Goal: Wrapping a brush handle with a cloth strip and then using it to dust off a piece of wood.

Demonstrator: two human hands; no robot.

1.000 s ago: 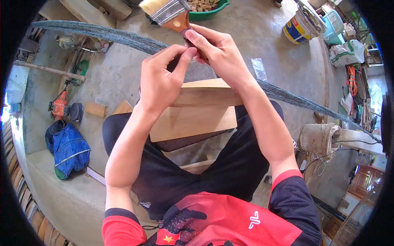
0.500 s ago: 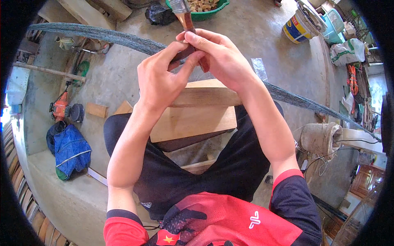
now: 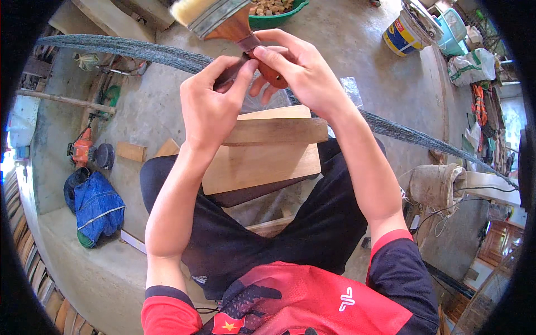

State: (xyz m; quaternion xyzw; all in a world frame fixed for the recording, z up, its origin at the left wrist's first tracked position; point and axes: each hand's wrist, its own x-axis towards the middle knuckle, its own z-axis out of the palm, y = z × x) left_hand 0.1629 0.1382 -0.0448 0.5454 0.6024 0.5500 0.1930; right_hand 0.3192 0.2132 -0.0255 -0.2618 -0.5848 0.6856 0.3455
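The person holds a paintbrush up in front, above the wooden boards that rest on the lap. The right hand is clenched around its reddish handle, and the left hand pinches what seems to be a thin clear wrapper at the handle. The step looks like unwrapping the brush; the next move probably needs a firm pull while the handle stays steady.

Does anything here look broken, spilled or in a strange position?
Nothing stands out. Both hands, left hand and right hand, hold a paintbrush by its handle above wooden boards resting on the lap; I see no spill or damage.
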